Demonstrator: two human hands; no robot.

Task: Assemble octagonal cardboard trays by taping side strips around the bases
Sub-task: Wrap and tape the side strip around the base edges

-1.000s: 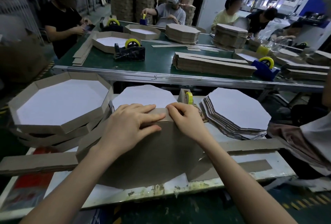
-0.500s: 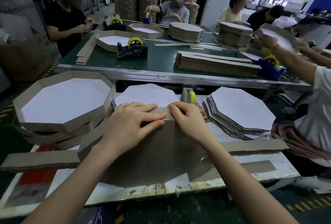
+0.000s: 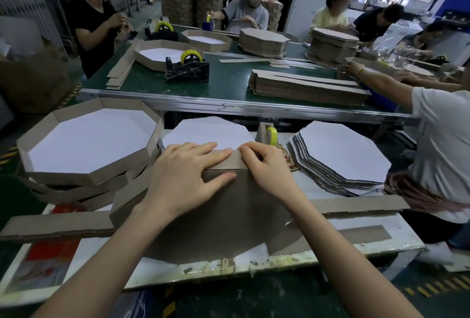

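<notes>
The brown base point(image 3: 229, 221) is lying face down on the table point(image 3: 404, 239), its near side reaching almost to the table's front edge. Along its far edge the strip point(image 3: 235, 161) is standing folded up. The left hand point(image 3: 188, 175) is pressing flat there, fingers straight and spread over the strip, thumb lying on the base. The right hand point(image 3: 267, 167) is gripping the strip's right end with curled fingers; its thumb is hidden. The two hands' fingertips are sitting just apart.

Room is tight. Finished trays point(image 3: 91, 180) are stacked just to the left, close against the working piece; I cannot tell whether they are touching. A white base point(image 3: 208, 132) is lying right behind the strip, and a dispenser point(image 3: 269, 135) with yellow tape is standing just beyond the right hand. A fanned stack point(image 3: 340, 149) of bases is filling the right. Long strips point(image 3: 50, 223) are lying across the table on both sides, running in under the base. Beyond, the green belt point(image 3: 229, 81) is holding more cardboard, and a neighbour point(image 3: 442, 139) is leaning in at the right edge.
</notes>
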